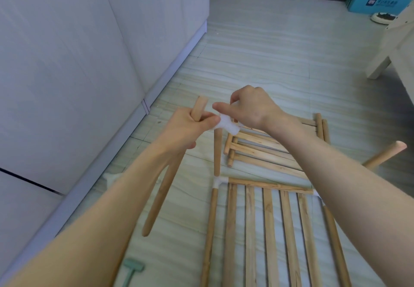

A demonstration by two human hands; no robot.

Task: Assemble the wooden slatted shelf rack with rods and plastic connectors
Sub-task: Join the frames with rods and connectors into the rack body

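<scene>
Low on the left a small green mallet (132,272) lies on the floor (257,62), partly cut off by the picture's edge. The left hand (187,127) is curled tight around a wooden rod (164,181), and the right hand (251,107) pinches a white plastic connector (226,125) beside the rod's top; its fingers hide part of the connector. On the right, the part-built slatted shelf (268,230) lies flat with a second slatted panel (264,150) behind it, both partly hidden by the right arm.
</scene>
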